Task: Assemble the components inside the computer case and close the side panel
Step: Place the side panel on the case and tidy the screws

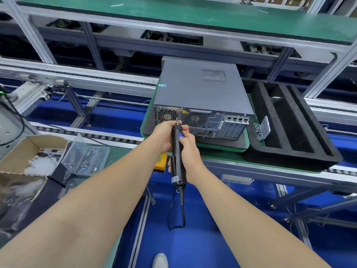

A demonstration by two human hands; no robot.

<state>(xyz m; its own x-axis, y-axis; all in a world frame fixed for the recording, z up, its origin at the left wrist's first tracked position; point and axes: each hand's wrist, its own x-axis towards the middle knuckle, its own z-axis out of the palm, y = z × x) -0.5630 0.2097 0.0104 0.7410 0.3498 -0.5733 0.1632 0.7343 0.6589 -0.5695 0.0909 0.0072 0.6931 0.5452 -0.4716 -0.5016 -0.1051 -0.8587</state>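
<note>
Both hands meet on the black electric screwdriver [176, 151]: the right hand [189, 151] grips its body, and the left hand [163, 135] pinches near the bit. The tip points at the rear of the grey computer case [214, 122], which lies on a green pallet [144, 120] with its side panel [193, 93] on top.

Bright, even overhead factory light, colours saturated. Soft sheen on grey computer case [197, 89] lid at centre; shadows short and diffuse. Strong wide-angle bowing: frame rails [116, 24] curve at 12 and 9 o'clock. Left forearm [77, 219] soft and smeared at 7 o'clock. Cardboard box [29, 151] blurred at 8 o'clock.
</note>
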